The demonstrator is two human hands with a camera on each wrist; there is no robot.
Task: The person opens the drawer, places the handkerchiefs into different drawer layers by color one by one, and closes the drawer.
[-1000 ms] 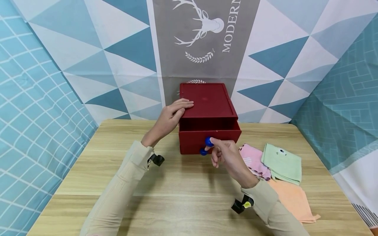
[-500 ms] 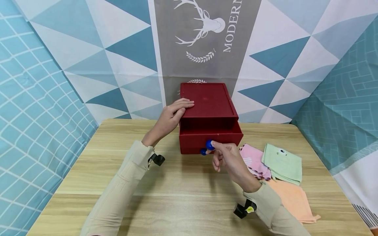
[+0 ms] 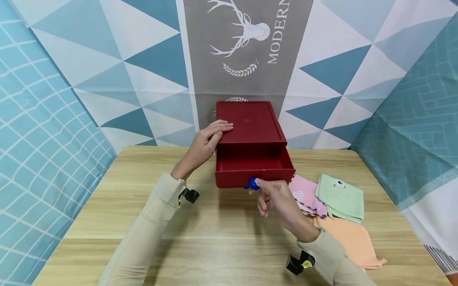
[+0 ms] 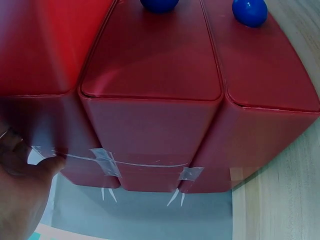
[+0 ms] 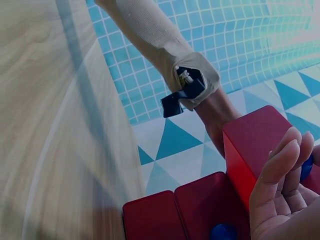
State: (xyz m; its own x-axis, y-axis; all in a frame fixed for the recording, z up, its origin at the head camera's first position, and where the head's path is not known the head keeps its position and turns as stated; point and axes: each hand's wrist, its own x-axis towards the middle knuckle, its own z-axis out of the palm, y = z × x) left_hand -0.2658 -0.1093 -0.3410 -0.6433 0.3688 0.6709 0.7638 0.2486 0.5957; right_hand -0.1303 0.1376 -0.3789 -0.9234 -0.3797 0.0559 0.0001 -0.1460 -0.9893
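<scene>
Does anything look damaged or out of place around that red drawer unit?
Nothing plainly damaged, but pieces of clear tape cross the seams between the stacked boxes of the red drawer unit, which looks like makeshift joining. Behind it, the deer print on the backdrop is turned sideways.

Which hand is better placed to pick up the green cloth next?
Probably the right hand: it's nearer the green cloth, though it would first need to let go of the blue knob. The left hand rests on the red cabinet, farther away.
</scene>
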